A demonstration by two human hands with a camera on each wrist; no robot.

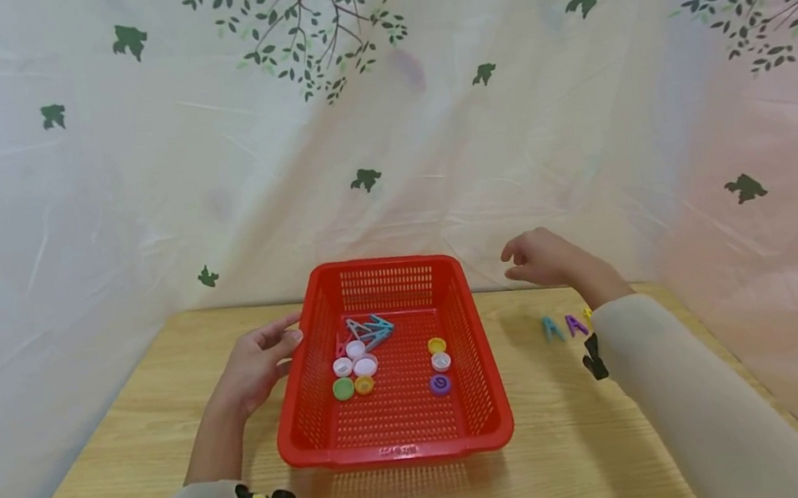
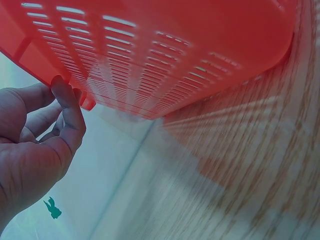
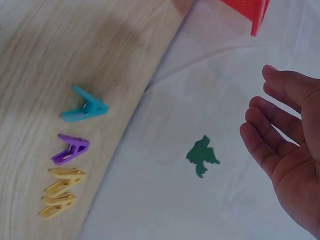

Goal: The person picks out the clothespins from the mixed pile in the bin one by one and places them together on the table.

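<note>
While the red plastic basket point(image 1: 480, 406) sits mid-table, its left rim is touched by the left hand point(image 1: 256, 367) — fingers loosely curled, thumb on the rim. Nothing is held by the right hand point(image 1: 544, 258), raised with fingers relaxed above the clothespins point(image 3: 75, 150) — teal, purple, yellow — lined up beside the basket.

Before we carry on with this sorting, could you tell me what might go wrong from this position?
The left hand only touches the red basket at its rim, so a nudge could slide it and scatter the bottle caps inside. The right hand hangs empty above the table, and its sleeve lies close to the clothespins near the table's far edge, so it might sweep them off.
</note>
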